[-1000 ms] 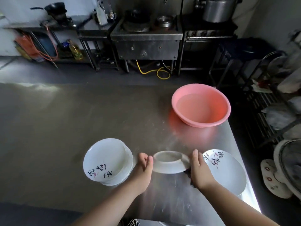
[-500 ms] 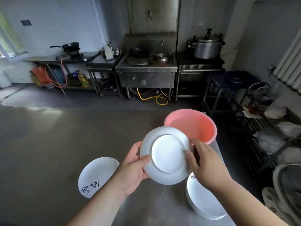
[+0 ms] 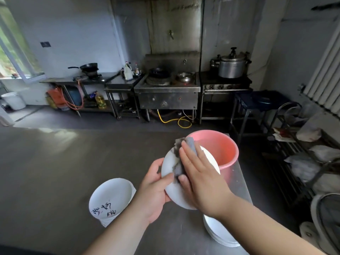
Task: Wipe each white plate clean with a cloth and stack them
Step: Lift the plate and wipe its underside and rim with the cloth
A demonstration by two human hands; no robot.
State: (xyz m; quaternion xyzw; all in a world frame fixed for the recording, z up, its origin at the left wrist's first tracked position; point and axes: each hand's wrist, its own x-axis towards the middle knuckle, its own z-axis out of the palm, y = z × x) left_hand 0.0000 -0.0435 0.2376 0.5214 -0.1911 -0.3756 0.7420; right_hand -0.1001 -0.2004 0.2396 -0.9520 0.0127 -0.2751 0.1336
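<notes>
A left hand is gripping a raised white plate while the flat right hand is pressing a grey cloth on it, with two plate stacks waiting on the table below, so wiping looks midway.

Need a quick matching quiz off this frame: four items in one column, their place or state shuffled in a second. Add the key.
1. grey cloth
2. held plate
3. pink basin
4. plate with writing

A. on the table, behind the hands
B. on the table, by the left forearm
C. pressed flat under the right hand
D. gripped at its rim by the left hand

Pairs: 1-C, 2-D, 3-A, 4-B
</notes>
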